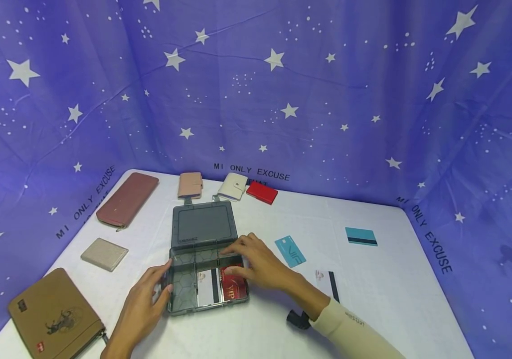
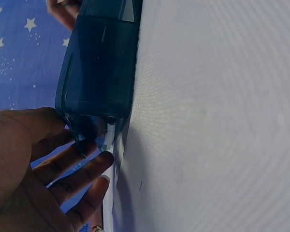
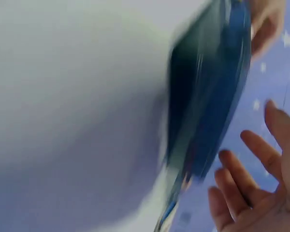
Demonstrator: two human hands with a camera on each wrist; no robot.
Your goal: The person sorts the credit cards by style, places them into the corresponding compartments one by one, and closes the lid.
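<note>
Grey plastic case [image 1: 182, 293] lies hinged open between left hand [image 1: 142, 300] and right hand [image 1: 261, 264], both with fingers loosely spread. Best steady its side with the left; the right, contact unclear through blur, should avoid nudging the red card [image 1: 235, 287].

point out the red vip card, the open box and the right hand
Red vip card [image 1: 234, 287], head view: its printed face
Box [image 1: 184, 290], head view: bare floor of its left compartment
Right hand [image 1: 261, 263], head view: back of the hand
</note>
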